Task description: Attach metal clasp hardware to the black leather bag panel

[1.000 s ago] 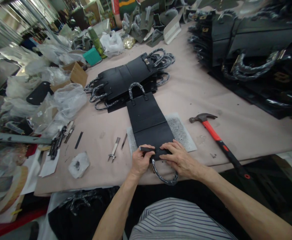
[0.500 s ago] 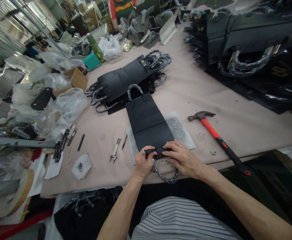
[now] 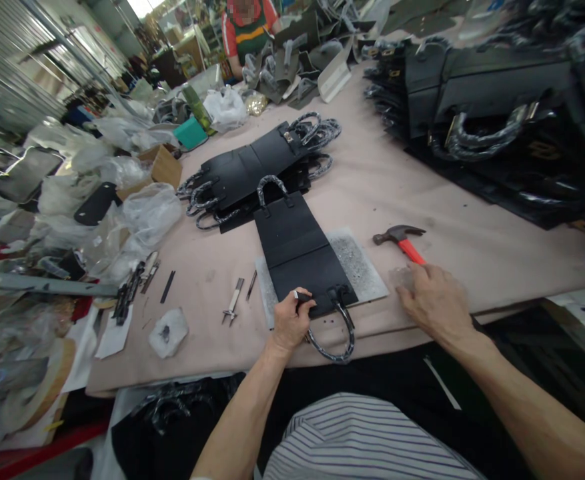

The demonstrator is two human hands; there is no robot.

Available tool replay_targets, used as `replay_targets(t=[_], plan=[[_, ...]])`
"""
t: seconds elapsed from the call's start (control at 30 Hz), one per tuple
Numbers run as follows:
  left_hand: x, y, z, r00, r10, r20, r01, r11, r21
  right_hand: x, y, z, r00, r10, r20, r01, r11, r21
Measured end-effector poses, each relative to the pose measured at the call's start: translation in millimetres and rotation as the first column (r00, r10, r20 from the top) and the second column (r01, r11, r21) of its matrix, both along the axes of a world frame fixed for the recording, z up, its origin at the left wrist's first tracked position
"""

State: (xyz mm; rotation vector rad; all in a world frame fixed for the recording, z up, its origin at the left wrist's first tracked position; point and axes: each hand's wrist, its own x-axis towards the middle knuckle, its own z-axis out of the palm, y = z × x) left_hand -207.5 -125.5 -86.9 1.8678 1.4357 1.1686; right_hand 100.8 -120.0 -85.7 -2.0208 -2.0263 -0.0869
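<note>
My left hand (image 3: 291, 321) is closed, pinching a short dark rod with a pale metal end (image 3: 301, 296) at the near edge of a flat black bag panel (image 3: 299, 240). The panel lies on a grey speckled slab (image 3: 355, 263). A plastic-wrapped handle (image 3: 333, 359) loops from its near end; another wrapped handle (image 3: 271, 180) stands at the far end. My right hand (image 3: 435, 297) lies over the grip of a claw hammer (image 3: 411, 251), fingers curled across it. The hammer's head rests on the table; its lower grip is mostly hidden.
Beyond the panel lies a stack of black bag panels (image 3: 252, 160); a larger pile of black bags (image 3: 487, 93) fills the right. Calipers (image 3: 233, 303) and a thin metal tool (image 3: 251, 285) lie left. Plastic bags (image 3: 152, 213) crowd the left edge. Across the table is a person (image 3: 249, 33).
My right hand has left the panel's near edge and moved right onto the hammer's grip. My left hand stays on the panel with the rod. The view has tilted slightly.
</note>
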Motion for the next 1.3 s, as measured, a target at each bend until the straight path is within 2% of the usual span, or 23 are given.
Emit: replay_targets(t=[0.07,0.13,0.2,0.23,0.3,0.4,0.47,0.57,0.63,0.67,0.7,0.77,0.8,0.83,0.87,0.93,1.0,1.03,1.13,1.17,1.2,1.23,1.3], plan=[[-1,1,0.4,1.000,-0.013,-0.010,0.013,1.000,0.005,7,2,0.4,0.998,0.004,0.060,0.003,0.994,-0.112],[-1,2,0.9,0.999,-0.023,-0.023,0.023,1.000,0.000,16,4,4.7,0.997,-0.014,0.075,0.023,0.992,-0.122],[0,2,1.0,0.999,-0.027,-0.036,0.027,1.000,0.000,28,7,10.7,0.995,-0.086,0.054,0.094,0.984,-0.152],[0,2,0.9,0.999,-0.024,-0.040,0.024,1.000,0.002,35,9,13.5,0.991,-0.131,0.015,0.131,0.967,-0.220],[1,1,0.1,0.999,-0.010,-0.038,0.010,1.000,0.008,47,14,17.8,0.973,-0.209,-0.092,0.154,0.897,-0.414],[1,0,-2.0,1.000,-0.002,-0.029,0.002,1.000,0.012,52,25,23.5,0.920,-0.292,-0.262,0.099,0.820,-0.564],[2,-1,-3.3,1.000,-0.010,-0.028,0.010,1.000,0.022,44,31,30.8,0.809,-0.368,-0.458,0.014,0.792,-0.611],[2,-1,-4.8,1.000,-0.012,-0.023,0.013,1.000,0.023,19,30,50.6,0.467,-0.520,-0.715,-0.167,0.743,-0.648],[1,-1,-5.9,1.000,-0.005,-0.022,0.005,1.000,0.023,-1,22,68.8,0.338,-0.534,-0.775,-0.193,0.767,-0.612],[1,-1,-6.5,1.000,-0.004,-0.025,0.005,1.000,0.025,-10,16,78.7,0.338,-0.494,-0.801,-0.187,0.799,-0.571],[1,-1,-7.0,1.000,-0.005,-0.030,0.006,1.000,0.028,-18,9,88.6,0.402,-0.403,-0.822,-0.180,0.845,-0.503],[0,-1,-7.9,0.999,-0.008,-0.038,0.010,0.999,0.034,-32,-2,107.3,0.604,-0.112,-0.789,-0.213,0.931,-0.295],[0,0,-8.3,0.999,-0.010,-0.040,0.012,0.999,0.036,-37,-6,115.5,0.708,0.059,-0.704,-0.265,0.946,-0.188],[0,0,-8.5,0.999,-0.010,-0.041,0.012,0.999,0.037,-41,-9,122.8,0.780,0.217,-0.587,-0.336,0.936,-0.101],[0,0,-8.6,0.999,-0.009,-0.044,0.011,0.999,0.038,-45,-11,129.5,0.819,0.342,-0.461,-0.407,0.912,-0.048],[-1,1,-8.7,0.998,-0.012,-0.060,0.014,0.999,0.036,-51,-11,141.8,0.832,0.497,-0.248,-0.519,0.854,-0.029],[0,1,-8.9,0.997,-0.017,-0.081,0.019,0.999,0.033,-56,-11,154.0,0.813,0.568,-0.129,-0.573,0.820,-0.002],[0,1,-9.1,0.996,-0.017,-0.086,0.019,0.999,0.034,-58,-11,159.7,0.811,0.575,-0.109,-0.573,0.818,0.055],[0,1,-10.5,0.997,-0.015,-0.081,0.018,0.999,0.042,-64,-16,169.5,0.825,0.539,-0.169,-0.477,0.825,0.303],[0,1,-11.0,0.997,-0.013,-0.080,0.017,0.999,0.042,-66,-18,169.3,0.826,0.535,-0.180,-0.459,0.822,0.339],[0,1,-11.3,0.996,-0.016,-0.083,0.020,0.999,0.039,-66,-20,167.5,0.829,0.533,-0.170,-0.465,0.825,0.322],[0,1,-11.6,0.996,-0.017,-0.087,0.020,0.999,0.038,-65,-21,164.7,0.827,0.542,-0.147,-0.499,0.830,0.250],[-1,2,-11.5,0.995,-0.026,-0.096,0.029,0.999,0.036,-60,-21,157.4,0.828,0.550,-0.108,-0.552,0.834,0.017]])
